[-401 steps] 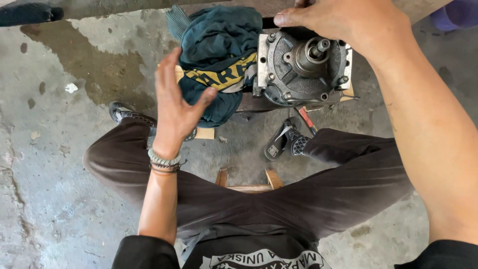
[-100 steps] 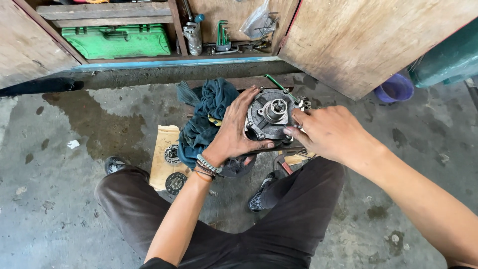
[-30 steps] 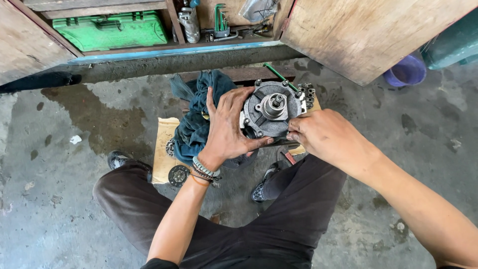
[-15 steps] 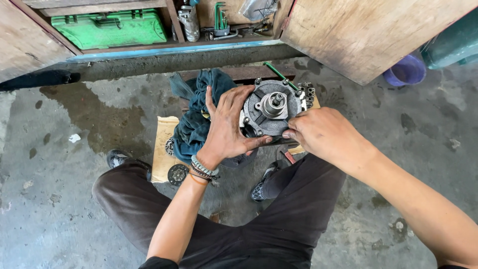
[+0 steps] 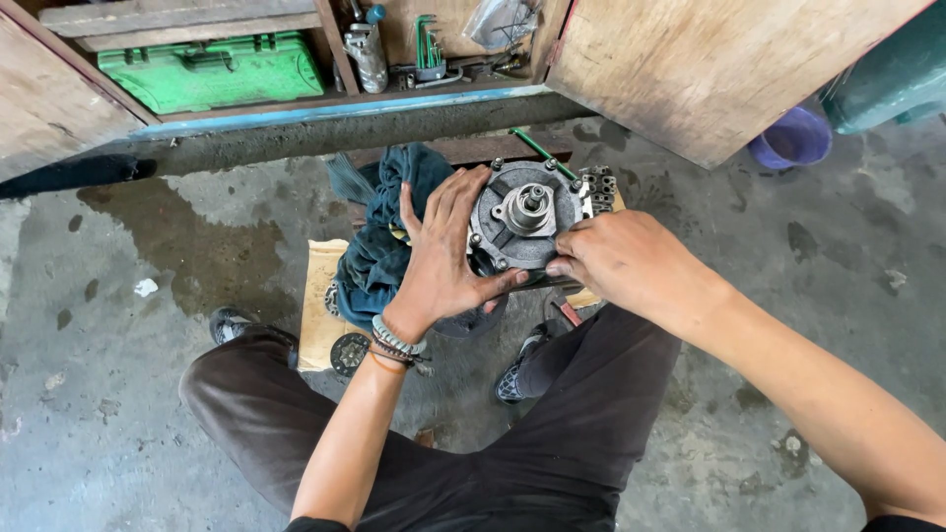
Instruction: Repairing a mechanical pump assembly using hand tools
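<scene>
Head view, frame centre: a round grey metal housing (image 5: 527,219) with a central shaft and rim bolts stands upright on the concrete floor (image 5: 177,246). The left hand (image 5: 443,256) lies flat against its left side, grip open, fingers spread. The right hand (image 5: 616,258) pinches its lower right edge, grip apparently closed on the housing, though the fingertips are partly hidden. A dark teal rag (image 5: 384,227) lies just left; a green toolbox (image 5: 212,71) sits on the shelf, upper left.
</scene>
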